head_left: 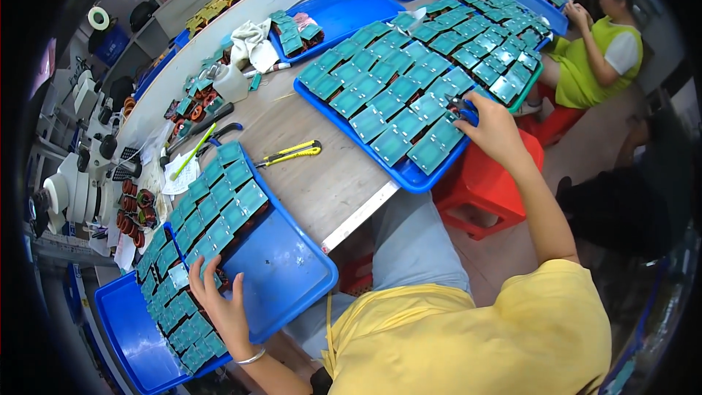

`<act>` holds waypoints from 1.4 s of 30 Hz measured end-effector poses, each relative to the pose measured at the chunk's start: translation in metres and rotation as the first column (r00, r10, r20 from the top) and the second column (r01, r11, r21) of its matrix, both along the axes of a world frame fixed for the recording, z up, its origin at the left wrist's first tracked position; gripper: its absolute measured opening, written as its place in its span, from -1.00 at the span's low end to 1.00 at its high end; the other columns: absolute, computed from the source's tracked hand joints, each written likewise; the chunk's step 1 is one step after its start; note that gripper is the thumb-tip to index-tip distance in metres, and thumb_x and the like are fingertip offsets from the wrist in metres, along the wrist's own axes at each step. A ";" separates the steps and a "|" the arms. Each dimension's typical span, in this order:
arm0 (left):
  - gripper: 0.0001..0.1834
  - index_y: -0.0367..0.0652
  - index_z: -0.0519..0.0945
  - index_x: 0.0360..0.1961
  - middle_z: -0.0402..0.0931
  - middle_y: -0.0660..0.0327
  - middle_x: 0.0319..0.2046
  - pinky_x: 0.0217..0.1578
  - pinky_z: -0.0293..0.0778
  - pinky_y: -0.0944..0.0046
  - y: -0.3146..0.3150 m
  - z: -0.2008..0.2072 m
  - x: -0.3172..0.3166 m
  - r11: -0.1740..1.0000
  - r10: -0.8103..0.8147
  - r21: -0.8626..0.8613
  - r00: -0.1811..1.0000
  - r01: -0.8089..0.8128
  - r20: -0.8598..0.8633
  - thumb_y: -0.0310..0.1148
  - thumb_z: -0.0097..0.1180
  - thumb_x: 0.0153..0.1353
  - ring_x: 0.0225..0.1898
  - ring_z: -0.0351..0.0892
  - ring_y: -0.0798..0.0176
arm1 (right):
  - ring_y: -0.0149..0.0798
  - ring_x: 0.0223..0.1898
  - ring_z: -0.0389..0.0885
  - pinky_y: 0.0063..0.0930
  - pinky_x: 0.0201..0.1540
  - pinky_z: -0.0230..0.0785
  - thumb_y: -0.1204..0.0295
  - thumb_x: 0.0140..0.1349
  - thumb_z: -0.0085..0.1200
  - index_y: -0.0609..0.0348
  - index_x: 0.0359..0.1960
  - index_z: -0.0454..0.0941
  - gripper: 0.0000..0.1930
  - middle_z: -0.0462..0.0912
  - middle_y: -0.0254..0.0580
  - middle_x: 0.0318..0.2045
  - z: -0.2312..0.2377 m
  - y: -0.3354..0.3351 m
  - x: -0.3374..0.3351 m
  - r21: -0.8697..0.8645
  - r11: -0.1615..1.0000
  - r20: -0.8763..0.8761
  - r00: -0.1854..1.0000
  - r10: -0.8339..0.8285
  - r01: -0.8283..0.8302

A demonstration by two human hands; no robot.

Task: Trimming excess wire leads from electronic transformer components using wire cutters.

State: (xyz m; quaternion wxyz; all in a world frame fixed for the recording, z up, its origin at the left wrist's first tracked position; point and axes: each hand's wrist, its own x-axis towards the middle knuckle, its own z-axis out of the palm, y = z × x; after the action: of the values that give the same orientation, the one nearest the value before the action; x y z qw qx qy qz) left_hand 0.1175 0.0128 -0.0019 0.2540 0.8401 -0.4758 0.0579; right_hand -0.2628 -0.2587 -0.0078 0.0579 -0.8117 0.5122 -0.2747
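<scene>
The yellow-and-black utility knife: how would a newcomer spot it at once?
Find the wood-look tabletop between the left blue plastic tray, by the left hand, and the right blue plastic tray, by the right hand. On it lies the slim yellow-and-black utility knife, narrow end pointing left. Its yellow handle separates it from the blue-handled tool and lime-green stick farther left.

On your left, boards lie along the left side of a tray. On your right, more boards cover a second tray. Between both, a knife rests on the table. Farther from you sit a bottle and, behind it, a cloth.
</scene>
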 end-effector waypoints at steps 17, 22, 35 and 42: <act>-0.46 -0.13 0.48 -0.11 0.25 0.12 0.07 0.12 0.14 0.11 0.030 -0.007 0.015 0.991 0.060 0.116 0.998 -0.059 -0.004 -0.52 0.31 -0.23 0.13 0.17 0.01 | 0.12 -0.23 0.45 -0.28 -0.18 0.32 0.55 -0.02 0.08 0.29 -0.22 0.38 -0.72 0.44 0.05 -0.26 -0.010 -0.021 0.010 -0.179 0.981 0.025 0.997 -0.072 0.076; -0.37 -0.09 0.42 -0.01 0.29 0.12 0.04 0.14 0.09 0.10 0.018 -0.016 0.020 0.999 -0.013 0.040 1.000 0.012 0.016 -0.54 0.30 -0.23 0.09 0.21 0.00 | -0.17 -0.28 0.50 -0.42 -0.19 0.33 0.62 -0.02 0.09 0.29 -0.25 0.38 -0.74 0.48 -0.08 -0.33 0.001 0.027 0.023 -0.083 0.987 0.184 0.971 0.153 -0.139; -0.45 -0.15 0.42 -0.08 0.29 0.10 -0.09 0.15 0.08 0.00 0.031 -0.018 0.035 0.990 0.136 0.027 0.987 -0.139 0.089 -0.48 0.31 -0.20 -0.02 0.26 -0.02 | -0.03 -0.06 0.36 -0.28 -0.04 0.27 0.53 -0.16 0.20 0.21 -0.18 0.37 -0.57 0.40 -0.11 -0.13 -0.008 0.046 0.047 -0.065 0.988 -0.059 0.989 0.133 -0.137; -0.41 -0.19 0.34 0.00 0.31 0.12 -0.01 0.04 0.29 0.24 0.025 0.005 0.004 0.848 -0.289 -0.525 0.763 -0.076 -0.578 -0.57 0.26 -0.12 -0.02 0.35 0.19 | -0.03 -0.06 0.37 -0.30 -0.05 0.28 0.53 -0.10 0.19 0.23 -0.17 0.37 -0.60 0.40 -0.10 -0.12 -0.008 0.044 0.048 -0.070 0.991 -0.094 0.990 0.106 -0.113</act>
State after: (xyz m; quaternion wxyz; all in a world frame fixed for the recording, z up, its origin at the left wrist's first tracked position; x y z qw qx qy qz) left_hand 0.1215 0.0375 0.0031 0.6192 0.6787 -0.3763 -0.1195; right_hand -0.2144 -0.2149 -0.0156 0.0194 -0.8518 0.4581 -0.2535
